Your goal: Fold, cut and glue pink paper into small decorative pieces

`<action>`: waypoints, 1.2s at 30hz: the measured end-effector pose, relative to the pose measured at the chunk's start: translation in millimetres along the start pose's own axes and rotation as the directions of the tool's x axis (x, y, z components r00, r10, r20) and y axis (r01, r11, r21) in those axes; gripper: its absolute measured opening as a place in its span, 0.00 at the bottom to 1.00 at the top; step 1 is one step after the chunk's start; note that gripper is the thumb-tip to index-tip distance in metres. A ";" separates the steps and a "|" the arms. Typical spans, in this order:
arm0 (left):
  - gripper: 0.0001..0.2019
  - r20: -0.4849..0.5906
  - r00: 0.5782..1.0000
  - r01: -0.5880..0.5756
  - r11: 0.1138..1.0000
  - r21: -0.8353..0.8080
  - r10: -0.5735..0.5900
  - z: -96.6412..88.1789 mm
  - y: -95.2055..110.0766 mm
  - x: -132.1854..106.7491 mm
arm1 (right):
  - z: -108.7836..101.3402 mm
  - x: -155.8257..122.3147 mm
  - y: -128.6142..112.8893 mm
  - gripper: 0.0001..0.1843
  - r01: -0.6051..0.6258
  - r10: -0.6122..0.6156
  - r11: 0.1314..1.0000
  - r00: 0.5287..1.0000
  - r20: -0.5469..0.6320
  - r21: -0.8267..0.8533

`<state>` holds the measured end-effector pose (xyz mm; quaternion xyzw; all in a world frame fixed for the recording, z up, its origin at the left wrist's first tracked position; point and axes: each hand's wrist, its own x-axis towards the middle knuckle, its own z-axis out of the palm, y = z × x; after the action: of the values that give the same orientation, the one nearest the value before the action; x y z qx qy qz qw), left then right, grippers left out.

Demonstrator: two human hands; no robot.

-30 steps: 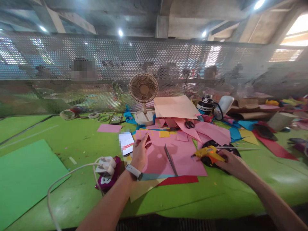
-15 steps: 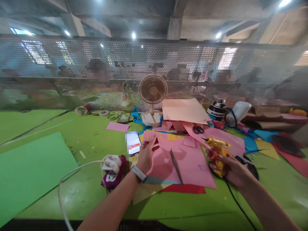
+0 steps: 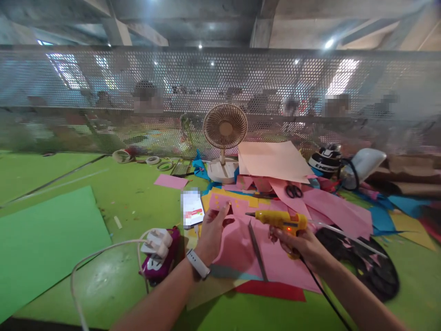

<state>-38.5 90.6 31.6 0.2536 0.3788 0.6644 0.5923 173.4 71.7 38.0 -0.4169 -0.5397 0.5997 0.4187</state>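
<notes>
My left hand (image 3: 212,232), with a pale watch strap at the wrist, pinches a small pink paper piece (image 3: 220,202) dotted with yellow bits. A yellow hot glue gun (image 3: 280,220) is in my right hand (image 3: 299,241), fingers wrapped round its handle. Its nozzle points left toward the pink piece, apart from it, and its orange light glows. A glue stick (image 3: 339,231) juts from its rear. Below both hands, tweezers (image 3: 257,250) lie on a large pink sheet (image 3: 285,271). A lit phone (image 3: 193,209) lies just left of my left hand.
A purple power strip (image 3: 159,266) with white plugs stands at left beside a green sheet (image 3: 51,243). Behind are a small fan (image 3: 225,131), black scissors (image 3: 294,191) and a peach sheet (image 3: 272,161). A black round tray (image 3: 379,276) lies at right.
My right hand has brought the glue gun left and turned its nozzle toward the pink piece. My left hand keeps its hold. The view has shifted slightly.
</notes>
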 end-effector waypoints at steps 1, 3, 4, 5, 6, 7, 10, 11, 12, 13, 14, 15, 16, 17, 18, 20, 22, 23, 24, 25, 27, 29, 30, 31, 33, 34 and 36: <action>0.10 0.002 1.000 0.006 1.000 0.005 -0.006 0.4 -0.7 -0.7 | -0.6 -0.3 1.7 0.16 -0.004 0.004 1.000 1.000 -0.006 -0.012; 0.10 0.013 1.000 0.012 1.000 0.016 -0.013 1.2 -1.3 -2.1 | -1.4 0.2 5.5 0.16 -0.016 0.014 0.999 0.999 -0.035 -0.050; 0.10 0.020 1.000 0.015 1.000 0.021 -0.016 1.7 -1.3 -2.8 | -1.5 0.9 7.7 0.16 -0.019 0.015 0.997 0.998 -0.057 -0.078; 0.10 0.023 1.000 0.016 1.000 0.024 -0.017 2.3 -1.1 -3.5 | -1.2 1.6 9.9 0.15 -0.017 0.008 0.994 0.997 -0.082 -0.109; 0.10 0.027 0.999 0.015 0.999 0.028 -0.016 2.8 -0.7 -4.0 | -0.6 2.3 12.0 0.14 -0.011 -0.004 0.990 0.995 -0.103 -0.139; 0.10 0.035 0.999 0.014 0.999 0.033 -0.015 3.3 -0.2 -4.5 | 0.2 2.8 14.0 0.14 -0.004 -0.015 0.987 0.993 -0.119 -0.163; 0.11 0.048 0.999 0.008 0.999 0.045 -0.011 4.6 0.7 -5.2 | 3.7 2.8 17.7 0.12 0.010 -0.035 0.984 0.990 -0.138 -0.176; 0.11 0.044 0.999 0.008 0.999 0.047 -0.010 4.9 0.8 -5.3 | 5.0 2.4 18.1 0.12 0.011 -0.036 0.985 0.989 -0.143 -0.170; 0.11 0.035 0.999 0.009 0.999 0.048 -0.011 5.1 0.9 -5.4 | 6.3 1.9 18.2 0.12 0.012 -0.036 0.987 0.988 -0.148 -0.162; 0.11 0.024 1.000 0.009 0.999 0.048 -0.010 5.2 0.9 -5.5 | 7.4 1.4 18.1 0.12 0.014 -0.038 0.988 0.987 -0.155 -0.153; 0.10 0.018 1.000 0.010 0.999 0.048 -0.011 5.3 1.0 -5.6 | 8.3 0.9 17.8 0.12 0.017 -0.040 0.989 0.987 -0.158 -0.146; 0.10 0.018 1.000 0.012 0.999 0.050 -0.013 5.4 1.1 -5.7 | 9.0 0.5 17.4 0.12 0.019 -0.042 0.990 0.986 -0.163 -0.140; 0.10 0.024 1.000 0.013 0.999 0.051 -0.014 5.6 1.3 -5.9 | 9.4 0.2 17.1 0.12 0.020 -0.043 0.990 0.985 -0.167 -0.137; 0.10 0.030 0.999 0.013 0.999 0.052 -0.015 5.9 1.6 -6.1 | 9.7 -0.1 16.9 0.12 0.016 -0.039 0.990 0.986 -0.165 -0.137; 0.10 0.035 0.999 0.013 0.999 0.053 -0.015 6.1 1.8 -6.3 | 9.8 -0.2 16.7 0.12 0.013 -0.036 0.990 0.986 -0.165 -0.139; 0.10 0.041 0.999 0.015 0.999 0.052 -0.017 6.7 2.3 -6.5 | 10.0 -0.3 16.6 0.13 -0.002 -0.022 0.989 0.987 -0.157 -0.150; 0.10 0.045 0.999 0.014 0.999 0.047 -0.016 6.9 2.4 -6.6 | 10.3 -0.1 16.9 0.13 -0.012 -0.015 0.986 0.987 -0.160 -0.167; 0.09 0.048 0.999 0.012 0.999 0.046 -0.014 6.8 2.1 -6.6 | 10.5 0.0 17.2 0.13 -0.019 -0.011 0.984 0.986 -0.165 -0.177; 0.10 0.053 0.998 0.012 0.999 0.046 -0.014 6.5 1.8 -6.4 | 10.6 0.2 17.6 0.14 -0.026 -0.006 0.982 0.985 -0.171 -0.186; 0.09 0.056 0.998 0.011 0.999 0.046 -0.014 6.2 1.4 -6.3 | 10.7 0.4 18.2 0.14 -0.032 -0.002 0.981 0.985 -0.175 -0.193; 0.09 0.055 0.998 0.014 0.999 0.048 -0.017 5.3 0.5 -5.9 | 10.5 0.8 19.8 0.14 -0.029 -0.007 0.980 0.985 -0.175 -0.199; 0.09 0.050 0.999 0.017 0.999 0.047 -0.019 4.8 -0.2 -5.7 | 10.1 1.3 21.4 0.13 -0.016 -0.018 0.980 0.986 -0.166 -0.200; 0.09 0.047 0.999 0.019 0.999 0.047 -0.021 4.7 -0.3 -5.6 | 9.9 1.5 22.0 0.13 -0.011 -0.024 0.979 0.985 -0.168 -0.202; 0.09 0.047 0.999 0.020 0.999 0.046 -0.022 4.8 -0.3 -5.6 | 9.9 1.6 22.4 0.13 -0.012 -0.025 0.979 0.985 -0.172 -0.206; 0.09 0.049 0.999 0.021 0.999 0.043 -0.023 5.0 -0.2 -5.8 | 10.1 1.8 22.3 0.13 -0.022 -0.018 0.977 0.982 -0.187 -0.211; 0.09 0.051 0.998 0.019 0.999 0.040 -0.021 5.2 -0.1 -6.0 | 10.4 1.9 21.9 0.13 -0.028 -0.014 0.977 0.981 -0.193 -0.212; 0.10 0.057 0.998 0.013 0.999 0.037 -0.015 5.4 0.2 -6.3 | 10.8 2.0 21.1 0.13 -0.031 -0.011 0.977 0.981 -0.195 -0.213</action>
<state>-33.3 85.5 35.7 0.2805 0.3756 0.6457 0.6028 161.4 69.0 17.6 -0.5192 -0.5556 0.4963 0.4188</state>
